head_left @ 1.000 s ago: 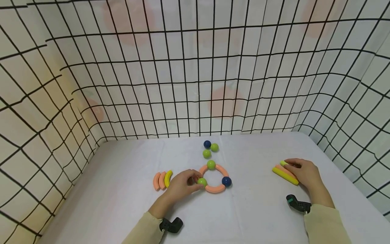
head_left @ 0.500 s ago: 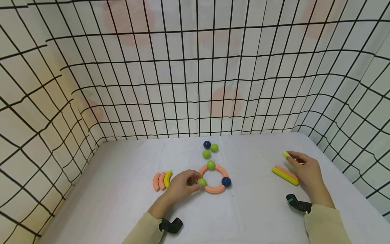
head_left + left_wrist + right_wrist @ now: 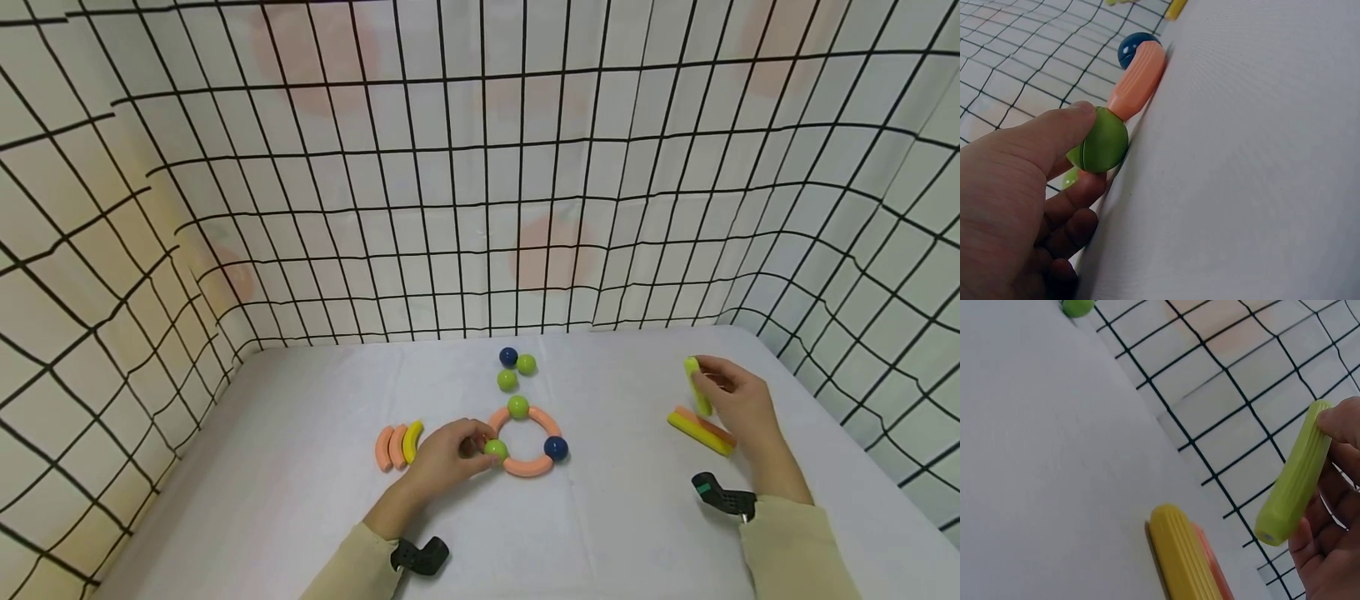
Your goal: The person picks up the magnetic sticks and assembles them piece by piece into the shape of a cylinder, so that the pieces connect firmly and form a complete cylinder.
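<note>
Raised since earlier: lime-green ribbed plastic stick (image 3: 1294,478), pinched by right hand (image 3: 741,404). Left hand (image 3: 446,452) pinches glossy green ball (image 3: 496,450) at nine o'clock on peach-segmented plastic ring (image 3: 528,467), presumably steadying it.

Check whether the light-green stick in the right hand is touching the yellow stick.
Apart. The right wrist view plainly shows a gap between the light-green stick and the yellow stick.
</note>
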Tool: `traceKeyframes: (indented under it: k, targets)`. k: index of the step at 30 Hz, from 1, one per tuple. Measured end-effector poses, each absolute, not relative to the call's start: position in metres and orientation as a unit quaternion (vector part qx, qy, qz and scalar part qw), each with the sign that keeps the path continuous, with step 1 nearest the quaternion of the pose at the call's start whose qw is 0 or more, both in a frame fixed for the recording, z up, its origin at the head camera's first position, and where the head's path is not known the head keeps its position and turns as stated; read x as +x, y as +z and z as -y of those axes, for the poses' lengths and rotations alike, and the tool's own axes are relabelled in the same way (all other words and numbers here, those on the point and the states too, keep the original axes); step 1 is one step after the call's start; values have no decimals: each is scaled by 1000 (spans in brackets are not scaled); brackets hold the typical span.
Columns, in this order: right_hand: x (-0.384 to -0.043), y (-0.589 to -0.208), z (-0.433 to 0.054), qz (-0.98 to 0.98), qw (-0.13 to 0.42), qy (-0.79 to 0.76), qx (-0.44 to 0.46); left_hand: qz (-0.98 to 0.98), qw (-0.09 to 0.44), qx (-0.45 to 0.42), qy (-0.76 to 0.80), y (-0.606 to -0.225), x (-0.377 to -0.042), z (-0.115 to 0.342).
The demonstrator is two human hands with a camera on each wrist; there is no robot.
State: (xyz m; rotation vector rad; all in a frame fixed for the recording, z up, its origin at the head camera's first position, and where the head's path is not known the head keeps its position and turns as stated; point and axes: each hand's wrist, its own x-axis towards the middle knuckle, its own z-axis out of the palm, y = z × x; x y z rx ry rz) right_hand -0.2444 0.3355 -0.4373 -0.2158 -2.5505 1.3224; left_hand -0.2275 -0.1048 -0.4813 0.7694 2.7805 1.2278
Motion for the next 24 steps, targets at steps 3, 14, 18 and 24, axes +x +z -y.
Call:
traceKeyframes:
  k: [3,14,18,24]
  targets:
    - [-245,-434,-327,876,129,461,-53,-887,3,245,392,-481,-228,105]
    - [-257,-436,-297,856,118,500,57,-885,5,245,395,-481,-228,105]
    - [-259,-435,-284,849,122,507,85,-885,5,246,396,-481,-229,103]
    - [-259,-433,-258,827,99,544,104,-887,2,244,391,-481,-227,103]
